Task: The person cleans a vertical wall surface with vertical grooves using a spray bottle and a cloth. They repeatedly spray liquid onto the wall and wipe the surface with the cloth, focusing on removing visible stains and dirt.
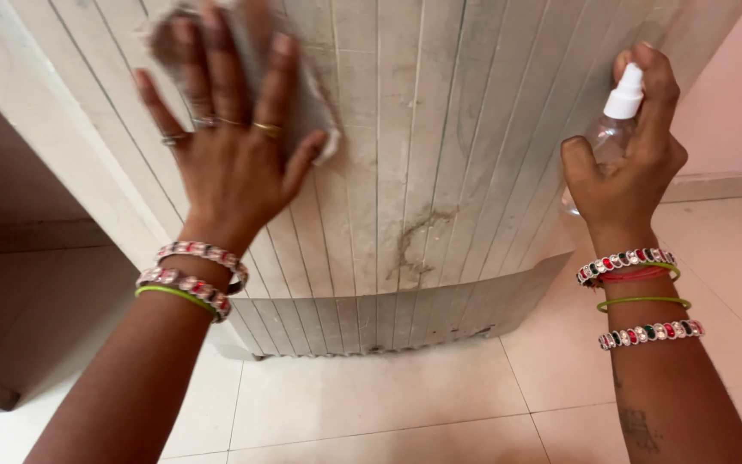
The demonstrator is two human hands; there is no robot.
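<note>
Left hand (234, 155) at eleven o'clock, fingers spread flat, pinning grey cloth (302, 94) against dusty pale ribbed panel (440, 129) — pressure for wiping; right hand (624, 163) at two o'clock, clamped round clear white-capped spray bottle (616, 120), nozzle toward panel.

My arms are bare, no sleeves. Left hand (229, 150) has a few thin rings, gold and silver. Both wrists carry stacked bangles: stone-studded red and white ones plus thin green ones. Right hand (624, 167) has no rings I can see; small dark marking on that forearm.
</note>
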